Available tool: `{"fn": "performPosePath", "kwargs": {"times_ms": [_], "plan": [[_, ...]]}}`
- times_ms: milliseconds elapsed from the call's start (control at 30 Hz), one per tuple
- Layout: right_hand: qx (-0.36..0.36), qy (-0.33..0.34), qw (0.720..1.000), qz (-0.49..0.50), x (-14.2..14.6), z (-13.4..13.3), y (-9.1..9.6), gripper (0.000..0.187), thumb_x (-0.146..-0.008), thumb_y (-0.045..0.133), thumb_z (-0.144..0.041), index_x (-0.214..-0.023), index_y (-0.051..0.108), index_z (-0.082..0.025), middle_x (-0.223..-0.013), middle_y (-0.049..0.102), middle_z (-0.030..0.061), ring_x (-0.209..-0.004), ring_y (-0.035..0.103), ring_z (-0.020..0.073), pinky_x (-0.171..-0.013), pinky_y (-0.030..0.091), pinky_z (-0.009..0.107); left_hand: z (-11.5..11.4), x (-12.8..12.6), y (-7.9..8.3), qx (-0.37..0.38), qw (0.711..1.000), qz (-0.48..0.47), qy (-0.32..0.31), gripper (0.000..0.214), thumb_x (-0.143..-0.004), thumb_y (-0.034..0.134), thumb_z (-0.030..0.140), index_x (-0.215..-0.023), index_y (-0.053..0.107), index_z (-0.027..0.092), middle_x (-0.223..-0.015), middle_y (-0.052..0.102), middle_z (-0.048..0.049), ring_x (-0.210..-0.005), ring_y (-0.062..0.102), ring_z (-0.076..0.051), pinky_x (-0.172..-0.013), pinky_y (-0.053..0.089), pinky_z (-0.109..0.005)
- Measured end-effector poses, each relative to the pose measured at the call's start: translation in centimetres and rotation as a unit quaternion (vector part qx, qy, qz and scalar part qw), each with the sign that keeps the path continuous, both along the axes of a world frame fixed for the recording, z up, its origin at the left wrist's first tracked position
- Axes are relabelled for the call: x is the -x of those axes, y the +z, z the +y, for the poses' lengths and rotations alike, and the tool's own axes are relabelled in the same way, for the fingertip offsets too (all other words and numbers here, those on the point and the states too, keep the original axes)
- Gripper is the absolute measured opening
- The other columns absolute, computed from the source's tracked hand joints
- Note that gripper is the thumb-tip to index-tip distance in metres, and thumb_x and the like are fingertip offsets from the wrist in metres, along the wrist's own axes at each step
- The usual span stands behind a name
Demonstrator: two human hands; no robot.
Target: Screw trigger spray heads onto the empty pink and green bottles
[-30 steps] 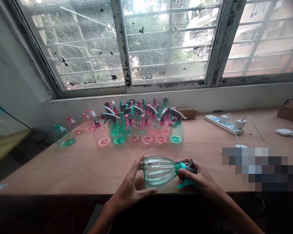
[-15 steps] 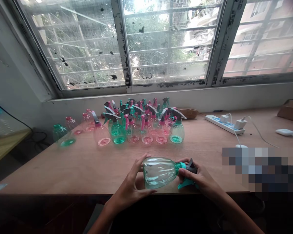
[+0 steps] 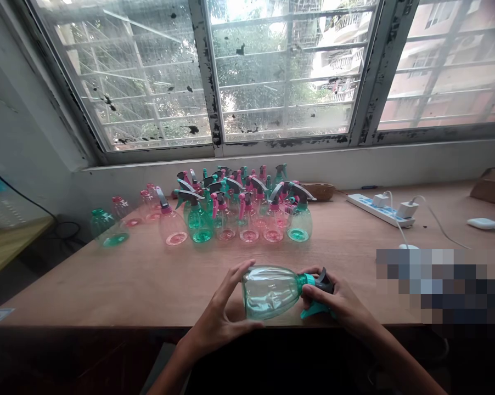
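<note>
A clear green spray bottle (image 3: pixel 270 292) lies sideways just above the table's front edge, its base to the left and its neck to the right. My right hand (image 3: pixel 332 293) is wrapped round the dark grey and turquoise spray head (image 3: pixel 310 280) at the collar. On the other side, my left hand (image 3: pixel 226 307) curves round the bottle's base, fingers over the top and thumb below. Whether my left palm touches the base is hidden. The bottle looks to have no liquid in it.
Several pink and green spray bottles (image 3: pixel 249 219) stand grouped at the back. Headless bottles, including a green one (image 3: pixel 103 225), stand at the left. Behind them is a woven basket (image 3: pixel 319 192). A power strip (image 3: pixel 379 210) with plugs and cables and a cardboard box (image 3: pixel 492 185) lie at the right.
The fingers of my left hand have shifted very slightly at the bottle's base. My right hand and the spray bottle stay almost where they were.
</note>
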State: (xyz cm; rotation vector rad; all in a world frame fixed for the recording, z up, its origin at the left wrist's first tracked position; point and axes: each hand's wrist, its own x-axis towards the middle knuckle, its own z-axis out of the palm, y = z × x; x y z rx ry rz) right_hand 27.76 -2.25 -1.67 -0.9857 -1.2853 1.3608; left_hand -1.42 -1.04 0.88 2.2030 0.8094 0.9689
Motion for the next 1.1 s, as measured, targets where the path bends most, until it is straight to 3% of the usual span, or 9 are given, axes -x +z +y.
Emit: {"fn": "performPosePath", "kwargs": {"times_ms": [100,267,433,600,767,933,1100], "plan": [[0.003,0.000,1.000,0.008,0.02,-0.03,0.03,0.041,-0.083,0.080,-0.047,-0.108,0.063,-0.019,-0.068,0.075,0.0007,-0.069,0.069,0.0215,-0.068,0.055,0.032,0.05,-0.05,-0.16,-0.019,1.000,-0.004,-0.021,0.091,-0.086,0.080,0.025,-0.157,0.026,0.043,-0.166,0.028,-0.0067,-0.153,0.026,-0.033,-0.124,0.028,-0.052],[-0.004,0.002,1.000,0.001,-0.01,-0.06,0.07,0.041,-0.085,0.079,-0.045,-0.109,0.063,-0.018,-0.069,0.075,0.0017,-0.069,0.068,0.0214,-0.069,0.055,0.033,0.12,-0.12,-0.52,0.057,0.998,-0.014,0.002,0.116,-0.077,0.088,0.035,-0.161,0.007,0.042,-0.164,0.033,-0.0103,-0.151,0.031,-0.036,-0.124,0.027,-0.056],[-0.008,-0.004,1.000,-0.001,-0.07,0.08,-0.19,0.039,-0.086,0.078,-0.046,-0.110,0.062,-0.019,-0.069,0.076,0.0010,-0.070,0.068,0.0205,-0.069,0.053,0.031,0.25,-0.15,-0.30,0.099,0.995,-0.003,0.028,0.097,-0.078,0.087,0.035,-0.157,0.029,0.037,-0.159,0.042,-0.0091,-0.144,0.043,-0.035,-0.120,0.038,-0.049],[-0.013,-0.002,1.000,0.010,-0.07,0.23,-0.48,0.039,-0.087,0.078,-0.045,-0.111,0.061,-0.019,-0.069,0.075,0.0004,-0.069,0.068,0.0199,-0.069,0.053,0.031,0.30,-0.08,-0.59,0.069,0.997,0.002,0.045,0.093,-0.082,0.083,0.028,-0.156,0.029,0.044,-0.163,0.035,-0.0045,-0.143,0.044,-0.033,-0.116,0.043,-0.047],[-0.018,0.003,1.000,0.009,-0.11,0.30,-0.54,0.039,-0.087,0.078,-0.044,-0.112,0.061,-0.018,-0.068,0.075,0.0009,-0.069,0.068,0.0199,-0.069,0.052,0.031,0.11,-0.04,-0.57,0.053,0.998,-0.029,0.013,0.113,-0.078,0.088,0.027,-0.159,0.011,0.046,-0.163,0.036,-0.0056,-0.144,0.043,-0.032,-0.119,0.038,-0.048],[-0.014,-0.003,1.000,0.014,-0.07,0.12,-0.40,0.041,-0.086,0.079,-0.044,-0.112,0.061,-0.017,-0.068,0.075,0.0012,-0.067,0.068,0.0198,-0.068,0.052,0.031,-0.04,-0.01,-0.24,0.006,1.000,-0.021,-0.005,0.092,-0.085,0.080,0.023,-0.157,0.026,0.041,-0.164,0.032,-0.0071,-0.149,0.033,-0.034,-0.120,0.036,-0.049],[-0.012,-0.007,0.999,0.031,0.00,0.16,-0.24,0.042,-0.085,0.079,-0.046,-0.110,0.062,-0.017,-0.067,0.074,0.0005,-0.065,0.067,0.0187,-0.066,0.052,0.030,0.07,0.05,-0.53,-0.022,1.000,-0.007,-0.019,0.087,-0.092,0.069,0.015,-0.158,0.019,0.043,-0.167,0.024,-0.0052,-0.154,0.025,-0.031,-0.124,0.029,-0.051]]}}
